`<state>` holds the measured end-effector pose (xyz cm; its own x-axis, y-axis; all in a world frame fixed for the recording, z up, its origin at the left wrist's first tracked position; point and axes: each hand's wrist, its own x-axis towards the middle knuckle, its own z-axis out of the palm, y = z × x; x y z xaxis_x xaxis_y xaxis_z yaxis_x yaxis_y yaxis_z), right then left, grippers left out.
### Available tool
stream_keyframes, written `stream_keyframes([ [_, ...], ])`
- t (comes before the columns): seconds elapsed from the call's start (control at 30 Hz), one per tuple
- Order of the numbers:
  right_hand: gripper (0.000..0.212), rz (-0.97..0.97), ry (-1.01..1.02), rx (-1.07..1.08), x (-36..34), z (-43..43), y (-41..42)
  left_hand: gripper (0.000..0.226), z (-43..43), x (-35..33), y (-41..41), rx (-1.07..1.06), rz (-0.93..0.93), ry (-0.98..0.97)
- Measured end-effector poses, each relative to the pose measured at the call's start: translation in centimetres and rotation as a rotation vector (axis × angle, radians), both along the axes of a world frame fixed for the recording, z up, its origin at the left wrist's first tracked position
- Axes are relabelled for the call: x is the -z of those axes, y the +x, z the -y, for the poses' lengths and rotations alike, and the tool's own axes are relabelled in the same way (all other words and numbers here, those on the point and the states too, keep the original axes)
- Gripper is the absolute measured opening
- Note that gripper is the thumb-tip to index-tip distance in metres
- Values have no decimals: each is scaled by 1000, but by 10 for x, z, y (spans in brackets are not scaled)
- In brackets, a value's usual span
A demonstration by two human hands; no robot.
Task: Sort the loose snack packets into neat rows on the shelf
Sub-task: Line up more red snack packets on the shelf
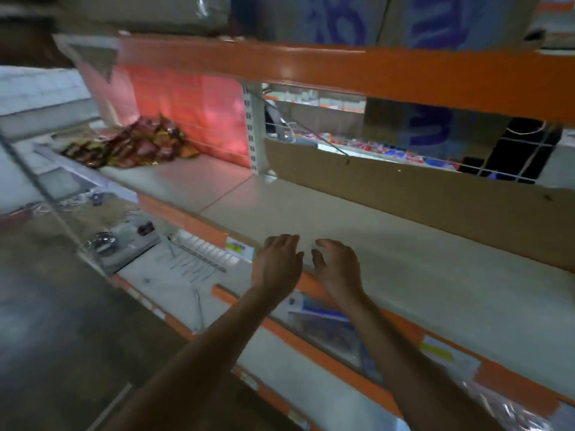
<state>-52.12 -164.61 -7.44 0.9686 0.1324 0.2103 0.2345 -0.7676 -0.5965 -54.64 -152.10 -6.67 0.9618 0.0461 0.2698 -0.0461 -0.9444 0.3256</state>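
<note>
**A:** Where are the snack packets [137, 144] found?

**B:** They are heaped in a loose pile at the far left of the shelf [342, 219], pushed up against the red back panel [193, 101]. No rows are formed yet. The long stretch of shelf to the right of the pile is bare, and it is judged to be the room kept for the rows.

**A:** And how are the hands held?

**B:** The left hand [277, 262] and the right hand [337, 265] are held side by side over the near edge of the shelf, palms down, well apart from the pile. The fingers [281, 241] are loosely bent and a little spread, and nothing is gripped by either hand. A reach toward the pile is what seems to be prepared, since nothing within reach is there to be sorted.

**A:** Why is the cardboard sheet [435, 206] stood along the far side?

**B:** It is probably set there as a backstop, so that packets are not pushed through to the aisle behind.

**A:** Can any writing be read?

**B:** None with certainty. Red, brown and gold wrappers are seen, but no brand can be made out through the blur. Large blue lettering is printed on the cartons [339, 23] above the orange beam [342, 70], yet it is cut off. Yellow price tags [236, 245] are fixed to the shelf's front edge, and their print is too small to be read.
</note>
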Motion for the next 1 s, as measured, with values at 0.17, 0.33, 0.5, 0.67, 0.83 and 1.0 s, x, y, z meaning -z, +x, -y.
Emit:
stream_keyframes([
  [0.17,35,13,-15,-109,1,-105,12,38,-98,-1,2,-152,20,-11],
  [0.33,37,-2,-20,-196,2,-199,37,42,-183,2,17,-258,19,-2],
  [0.5,34,-11,23,-282,0,-295,74,44,-271,2,48,-340,2,8],
  [0.67,33,-48,106,-329,-3,-381,128,43,-353,-9,94,-400,-20,12],
  [0.83,34,-67,121,-318,-7,-439,181,50,-414,-5,140,-433,-56,-8],
  [1.0,35,-94,91,-253,-3,-483,230,54,-465,-3,194,-420,-85,-31],
])
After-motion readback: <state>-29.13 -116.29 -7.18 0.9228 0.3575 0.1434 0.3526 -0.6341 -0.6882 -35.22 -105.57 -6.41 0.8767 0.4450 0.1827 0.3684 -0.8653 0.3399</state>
